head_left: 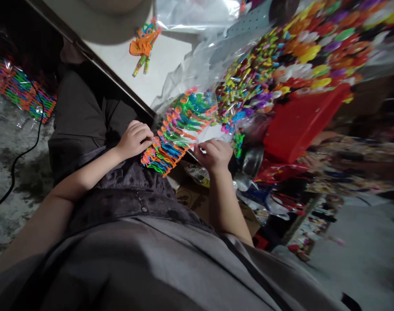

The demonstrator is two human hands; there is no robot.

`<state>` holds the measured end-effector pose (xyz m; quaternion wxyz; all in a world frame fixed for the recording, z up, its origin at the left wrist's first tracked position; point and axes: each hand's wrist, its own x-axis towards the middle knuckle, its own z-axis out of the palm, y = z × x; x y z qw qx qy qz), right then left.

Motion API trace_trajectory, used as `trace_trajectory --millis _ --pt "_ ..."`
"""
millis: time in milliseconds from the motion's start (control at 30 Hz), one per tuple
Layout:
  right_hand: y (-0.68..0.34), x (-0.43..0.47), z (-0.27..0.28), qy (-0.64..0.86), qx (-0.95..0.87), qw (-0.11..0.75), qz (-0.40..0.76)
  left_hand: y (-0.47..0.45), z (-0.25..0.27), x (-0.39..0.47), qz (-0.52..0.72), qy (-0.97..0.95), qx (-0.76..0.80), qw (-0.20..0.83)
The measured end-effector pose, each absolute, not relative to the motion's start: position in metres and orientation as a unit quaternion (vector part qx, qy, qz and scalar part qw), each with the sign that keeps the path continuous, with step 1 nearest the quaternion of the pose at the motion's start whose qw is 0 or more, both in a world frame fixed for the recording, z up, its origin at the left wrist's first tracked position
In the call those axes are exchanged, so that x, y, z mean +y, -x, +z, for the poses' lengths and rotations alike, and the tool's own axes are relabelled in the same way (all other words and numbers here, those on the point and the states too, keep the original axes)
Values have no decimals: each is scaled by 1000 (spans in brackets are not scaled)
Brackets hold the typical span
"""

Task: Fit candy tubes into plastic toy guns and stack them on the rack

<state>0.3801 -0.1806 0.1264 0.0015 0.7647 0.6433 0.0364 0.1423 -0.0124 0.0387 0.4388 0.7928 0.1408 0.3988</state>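
A clear plastic bag (186,122) packed with rows of small orange, green, blue and pink plastic pieces leans from the table edge toward my lap. My left hand (135,139) is closed at the bag's left edge, fingers curled against the plastic. At the opposite edge, my right hand (215,154) pinches the bag between thumb and fingers. The bag's lower end, with its tightly lined-up pieces (164,156), hangs over my lap; its upper end rests on the table. What exactly lies under the left fingertips is hidden.
On the white table (110,56) lies a small bunch of orange plastic toys (145,43). Heaps of small colourful pieces (248,73) spread to the right, beside a red tray (300,125). Another filled bag (21,88) sits at left near a black cable (37,134). A person's arm (326,138) is blurred at right.
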Motion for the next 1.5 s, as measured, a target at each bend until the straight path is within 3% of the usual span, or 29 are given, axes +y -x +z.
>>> trace_trajectory --millis 267,600,800,900,1133,1267,1500 --pt "-366 -170 165 -765 644 1 -13 -142 54 -9 355 -791 162 472" --pt "-345 -117 238 -689 723 -24 -48 -123 160 37 398 -749 194 494" --pt "-324 -97 247 -647 750 -122 -55 -94 194 45 388 -771 209 460" --pt "-313 -94 243 -637 745 -187 -72 -79 196 43 391 -780 215 439" --pt "-300 -89 223 -620 741 -207 -157 -46 181 37 392 -794 226 406" --pt "-300 -83 207 -584 770 -183 -183 -33 172 34 372 -785 261 422" --pt "-295 -80 198 -549 776 -232 -205 -21 164 28 398 -745 285 454"
